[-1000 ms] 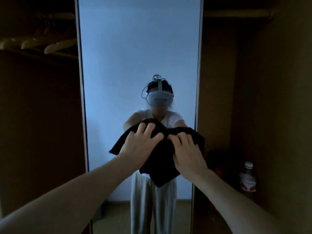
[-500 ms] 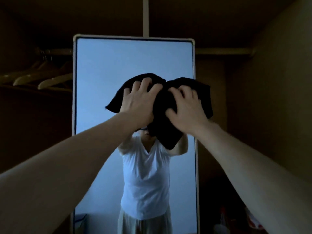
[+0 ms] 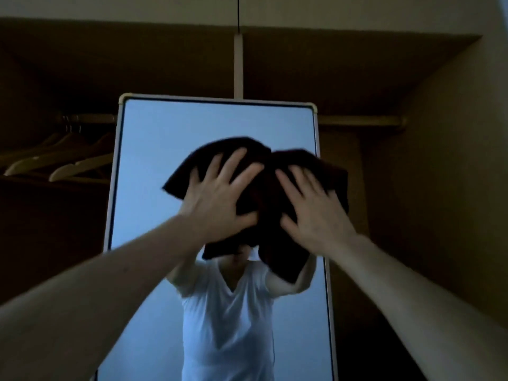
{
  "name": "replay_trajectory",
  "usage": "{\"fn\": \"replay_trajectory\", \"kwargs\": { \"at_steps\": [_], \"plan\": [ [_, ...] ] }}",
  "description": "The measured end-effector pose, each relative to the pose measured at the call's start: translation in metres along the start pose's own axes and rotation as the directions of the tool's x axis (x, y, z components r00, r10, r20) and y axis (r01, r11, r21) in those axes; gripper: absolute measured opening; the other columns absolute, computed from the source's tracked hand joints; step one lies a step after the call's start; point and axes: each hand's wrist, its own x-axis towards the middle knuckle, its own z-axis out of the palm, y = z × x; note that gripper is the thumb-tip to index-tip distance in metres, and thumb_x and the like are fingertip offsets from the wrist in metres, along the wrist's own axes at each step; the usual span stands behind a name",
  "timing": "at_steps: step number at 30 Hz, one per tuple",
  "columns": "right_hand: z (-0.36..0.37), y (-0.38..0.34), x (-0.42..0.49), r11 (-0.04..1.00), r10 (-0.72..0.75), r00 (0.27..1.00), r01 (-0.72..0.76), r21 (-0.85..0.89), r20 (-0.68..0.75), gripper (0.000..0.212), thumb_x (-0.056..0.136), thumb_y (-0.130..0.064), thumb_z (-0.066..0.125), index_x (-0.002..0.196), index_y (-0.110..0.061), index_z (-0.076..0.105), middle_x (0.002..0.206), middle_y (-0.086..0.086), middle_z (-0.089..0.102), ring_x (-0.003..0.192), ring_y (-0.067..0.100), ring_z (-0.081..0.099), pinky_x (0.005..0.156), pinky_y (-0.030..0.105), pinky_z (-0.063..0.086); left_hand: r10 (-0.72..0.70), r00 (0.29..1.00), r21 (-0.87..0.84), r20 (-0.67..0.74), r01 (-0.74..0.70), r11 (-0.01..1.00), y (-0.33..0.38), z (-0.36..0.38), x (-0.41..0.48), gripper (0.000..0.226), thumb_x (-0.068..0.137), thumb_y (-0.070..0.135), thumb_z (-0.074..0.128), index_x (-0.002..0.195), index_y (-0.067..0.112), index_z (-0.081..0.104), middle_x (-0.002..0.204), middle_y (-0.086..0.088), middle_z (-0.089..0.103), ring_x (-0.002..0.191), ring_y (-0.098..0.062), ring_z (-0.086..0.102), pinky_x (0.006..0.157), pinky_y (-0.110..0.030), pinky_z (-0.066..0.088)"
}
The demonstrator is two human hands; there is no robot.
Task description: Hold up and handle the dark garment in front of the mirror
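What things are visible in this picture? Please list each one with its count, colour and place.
cloth: one, black, spread against the mirror's upper half, under both hands
mirror: one, tall, white frame, centre, in front of the wardrobe; shows a person in a white T-shirt
hangers: several (exact count unclear), pale wood, on the rail at left
rail: one, pale, across the wardrobe behind the mirror's top
post: one, pale, upright above the mirror's top
wardrobe: one, dark brown, around the mirror
left hand: one, fingers spread, pressing the cloth's left part
right hand: one, fingers spread, pressing the cloth's right part
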Motion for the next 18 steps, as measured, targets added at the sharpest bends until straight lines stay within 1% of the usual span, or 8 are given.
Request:
{"fn": "replay_trajectory", "kwargs": {
  "at_steps": [1, 3, 7, 10, 13, 16, 18],
  "plan": [
    [-0.008, 0.008, 0.019, 1.000, -0.004, 1.000, 0.004, 0.008, -0.013, 0.073, 0.092, -0.051, 0.030, 0.151, -0.028, -0.007, 0.159, 0.000, -0.006, 0.145, 0.021, -0.001, 0.113, 0.048, 0.017, -0.015, 1.000, -0.011, 0.003, 0.015, 1.000, -0.005, -0.005, 0.018, 0.086, 0.072, 0.070, 0.040, 0.147, 0.044, 0.007, 0.159, 0.004, 0.001, 0.143, -0.034, 0.011, 0.105, -0.064, 0.020],
    [-0.025, 0.021, 0.050, 1.000, -0.014, 0.999, 0.015, 0.024, -0.036, 0.074, 0.093, -0.045, 0.039, 0.151, -0.028, -0.005, 0.158, -0.002, -0.006, 0.145, 0.020, -0.003, 0.114, 0.048, 0.012, -0.025, 0.999, -0.035, 0.021, 0.025, 0.999, -0.013, -0.017, 0.051, 0.085, 0.078, 0.068, 0.046, 0.147, 0.044, 0.001, 0.159, 0.008, -0.006, 0.145, -0.031, 0.002, 0.108, -0.062, 0.013],
    [-0.038, 0.037, 0.086, 0.996, 0.010, 0.998, -0.004, 0.094, -0.060, 0.073, 0.094, -0.039, 0.042, 0.151, -0.026, -0.001, 0.158, -0.002, -0.002, 0.144, 0.020, 0.001, 0.113, 0.048, 0.012, -0.007, 1.000, -0.059, -0.003, 0.007, 0.998, -0.017, -0.026, 0.093, 0.083, 0.079, 0.066, 0.048, 0.146, 0.043, 0.004, 0.158, 0.008, -0.005, 0.145, -0.029, -0.001, 0.109, -0.063, 0.009],
    [-0.035, 0.032, 0.087, 0.990, 0.037, 0.996, -0.024, 0.138, -0.087, 0.072, 0.092, -0.042, 0.037, 0.152, -0.024, 0.000, 0.158, -0.001, 0.000, 0.144, 0.020, 0.001, 0.113, 0.050, 0.013, -0.023, 0.999, -0.069, -0.040, 0.020, 0.997, -0.011, -0.021, 0.092, 0.082, 0.079, 0.064, 0.047, 0.146, 0.042, 0.005, 0.159, 0.006, -0.005, 0.145, -0.028, 0.000, 0.110, -0.061, 0.007],
    [-0.025, 0.019, 0.061, 0.985, 0.068, 0.992, -0.049, 0.166, -0.109, 0.075, 0.086, -0.045, 0.032, 0.151, -0.023, 0.001, 0.159, -0.001, 0.001, 0.145, 0.019, 0.002, 0.114, 0.048, 0.013, 0.009, 0.999, -0.079, -0.051, -0.013, 0.997, -0.006, -0.012, 0.070, 0.083, 0.074, 0.068, 0.036, 0.146, 0.042, 0.004, 0.159, 0.004, -0.003, 0.145, -0.028, 0.003, 0.111, -0.059, 0.009],
    [-0.012, 0.010, 0.028, 0.987, 0.082, 0.994, -0.071, 0.142, -0.079, 0.075, 0.092, -0.044, 0.039, 0.151, -0.023, -0.001, 0.158, -0.001, -0.001, 0.145, 0.018, 0.000, 0.114, 0.045, 0.015, 0.072, 0.997, -0.028, -0.025, -0.073, 0.997, -0.002, -0.004, 0.045, 0.088, 0.064, 0.072, 0.020, 0.144, 0.043, -0.001, 0.158, 0.006, -0.006, 0.144, -0.027, 0.003, 0.111, -0.058, 0.011],
    [-0.011, 0.010, 0.023, 0.988, 0.078, 0.995, -0.070, 0.137, -0.057, 0.076, 0.092, -0.043, 0.042, 0.151, -0.023, -0.001, 0.158, -0.001, 0.000, 0.144, 0.020, 0.003, 0.113, 0.046, 0.020, 0.094, 0.995, -0.013, -0.020, -0.094, 0.995, -0.001, -0.001, 0.041, 0.087, 0.065, 0.072, 0.021, 0.143, 0.043, -0.001, 0.158, 0.006, -0.005, 0.144, -0.027, 0.003, 0.111, -0.058, 0.011]
  ]
}}
